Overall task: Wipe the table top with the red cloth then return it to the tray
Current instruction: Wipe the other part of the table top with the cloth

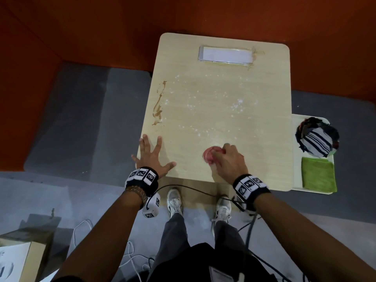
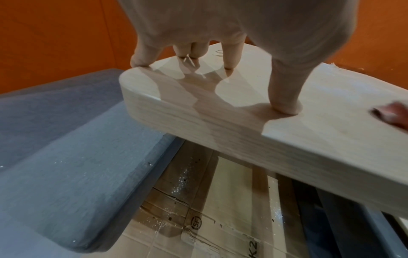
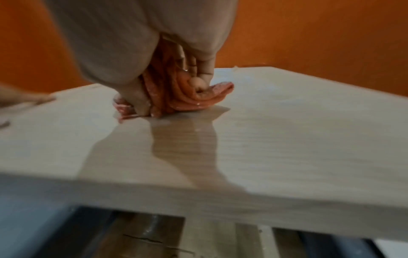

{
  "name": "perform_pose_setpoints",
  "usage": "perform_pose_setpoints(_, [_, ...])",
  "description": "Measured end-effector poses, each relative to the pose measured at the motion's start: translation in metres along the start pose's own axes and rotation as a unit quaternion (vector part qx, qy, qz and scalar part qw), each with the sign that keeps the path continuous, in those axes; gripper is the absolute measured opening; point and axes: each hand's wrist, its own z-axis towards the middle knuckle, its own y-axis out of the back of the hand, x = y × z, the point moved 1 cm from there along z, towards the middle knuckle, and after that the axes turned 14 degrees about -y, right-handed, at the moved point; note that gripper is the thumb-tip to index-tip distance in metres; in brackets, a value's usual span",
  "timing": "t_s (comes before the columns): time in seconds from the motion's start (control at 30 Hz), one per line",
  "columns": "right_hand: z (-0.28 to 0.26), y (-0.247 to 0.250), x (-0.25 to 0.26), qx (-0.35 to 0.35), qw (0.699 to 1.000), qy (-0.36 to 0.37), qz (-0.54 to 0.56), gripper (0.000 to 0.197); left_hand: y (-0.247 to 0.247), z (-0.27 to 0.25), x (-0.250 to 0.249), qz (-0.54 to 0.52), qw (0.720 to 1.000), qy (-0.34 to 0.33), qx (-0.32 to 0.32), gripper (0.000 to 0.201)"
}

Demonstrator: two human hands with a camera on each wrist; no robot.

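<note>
The red cloth is bunched up on the pale wooden table top, near its front edge. My right hand grips the cloth and presses it against the wood; in the right wrist view the folds of the red cloth are wrapped by curled fingers. My left hand lies spread at the table's front left corner, its fingertips braced on the surface. A white tray sits at the table's right side.
A brown smear runs along the left edge and white powder specks dot the middle. A clear rectangular holder lies at the far end. The tray holds a striped dark cloth and a green cloth. Grey cushions flank the table.
</note>
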Motion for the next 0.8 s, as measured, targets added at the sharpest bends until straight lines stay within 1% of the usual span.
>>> perform_pose_setpoints(0.03, [0.007,0.002,0.007,-0.017,0.999,-0.029,0.014,0.026,0.000,0.000,0.000,0.001,1.000,0.001,0.005,0.112])
perform_pose_setpoints(0.07, [0.011,0.002,0.020,-0.024,0.999,-0.040,0.023,0.025,0.000,0.001,0.000,0.003,1.000,0.003,0.008,0.113])
perform_pose_setpoints(0.1, [0.011,-0.002,0.036,-0.015,0.999,-0.032,0.029,0.023,0.001,0.001,0.000,0.005,1.000,0.003,0.010,0.115])
perform_pose_setpoints(0.17, [-0.003,-0.015,0.064,0.030,0.999,0.029,0.018,0.022,0.002,0.001,0.000,0.005,1.000,0.003,0.011,0.116])
perform_pose_setpoints(0.23, [-0.015,-0.019,0.058,0.060,0.994,0.087,-0.008,0.027,0.002,0.002,0.002,0.003,1.000,0.001,0.012,0.116])
perform_pose_setpoints(0.27, [-0.016,-0.016,0.044,0.065,0.994,0.090,-0.017,0.029,0.001,0.001,0.002,0.003,1.000,0.000,0.011,0.116])
perform_pose_setpoints(0.33, [-0.011,-0.009,0.017,0.025,0.997,0.063,-0.025,0.029,0.002,0.000,0.003,0.005,1.000,-0.003,0.012,0.116])
perform_pose_setpoints(0.37, [-0.009,-0.007,0.013,0.003,0.999,0.043,-0.022,0.028,0.002,0.000,0.002,0.006,1.000,-0.003,0.014,0.115])
perform_pose_setpoints(0.4, [-0.008,-0.006,0.019,-0.010,0.999,0.030,-0.012,0.027,0.002,0.001,0.002,0.008,1.000,-0.002,0.016,0.115])
perform_pose_setpoints(0.43, [-0.010,-0.008,0.032,-0.013,0.999,0.036,0.002,0.024,0.002,0.001,0.002,0.012,1.000,-0.002,0.016,0.114])
perform_pose_setpoints(0.47, [-0.014,-0.012,0.051,0.001,0.998,0.061,0.015,0.021,0.004,0.001,0.001,0.015,1.000,-0.001,0.014,0.113])
perform_pose_setpoints(0.53, [-0.031,-0.024,0.081,0.053,0.987,0.150,-0.005,0.023,0.006,0.000,0.002,0.012,1.000,-0.004,0.013,0.110])
perform_pose_setpoints(0.57, [-0.033,-0.026,0.079,0.065,0.980,0.187,-0.032,0.025,0.006,0.000,0.004,0.006,1.000,-0.007,0.011,0.108])
perform_pose_setpoints(0.6, [-0.032,-0.023,0.067,0.063,0.976,0.201,-0.051,0.025,0.007,-0.001,0.005,0.001,1.000,-0.011,0.010,0.107])
perform_pose_setpoints(0.7, [-0.021,-0.015,0.021,0.007,0.979,0.184,-0.086,0.032,0.007,-0.002,0.006,-0.005,1.000,-0.015,0.018,0.104])
perform_pose_setpoints(0.73, [-0.020,-0.012,0.020,0.001,0.980,0.173,-0.097,0.034,0.007,-0.001,0.005,-0.004,1.000,-0.014,0.018,0.104])
perform_pose_setpoints(0.8, [-0.020,-0.012,0.046,0.012,0.981,0.174,-0.085,0.031,0.008,-0.002,0.004,-0.008,1.000,-0.014,0.018,0.105])
